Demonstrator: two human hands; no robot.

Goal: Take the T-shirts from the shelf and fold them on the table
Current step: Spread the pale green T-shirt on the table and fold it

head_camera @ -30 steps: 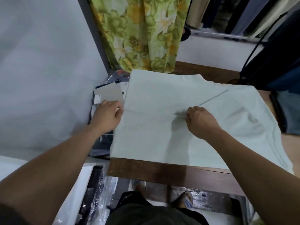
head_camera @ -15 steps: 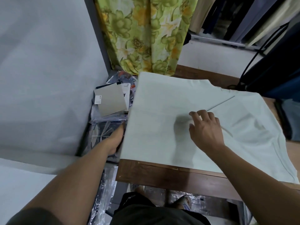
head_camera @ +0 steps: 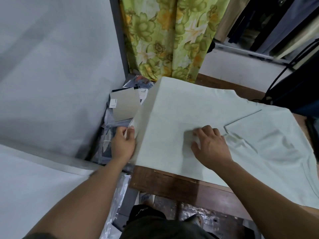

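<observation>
Head view, looking down w/ wide angle. Far left: pale grey wall (head_camera: 51,75) fills upper left of frame. Centre-left, in the gap btwn wall and table: pile of plastic-wrapped packages (head_camera: 110,135) w/ a beige card (head_camera: 125,106) on top. Left hand (head_camera: 123,144) at left-centre, just beside the table's left edge, fingers curled, thumb and fingers pinching the T-shirt's overhanging left edge. Pale mint T-shirt (head_camera: 172,118) lies spread flat across the wooden table (head_camera: 164,183), filling centre to right of frame; left side hangs over the table edge, a folded flap w/ a straight edge shows at centre-right. Right hand (head_camera: 212,145) at centre, palm down on the shirt, fingers slightly spread and pressing the fabric; fingertips blurred. Top centre: green-yellow floral curtain (head_camera: 169,40). Upper right: hanging dark clothes (head_camera: 267,23). Far right: dark bag (head_camera: 298,94) at table edge.
</observation>
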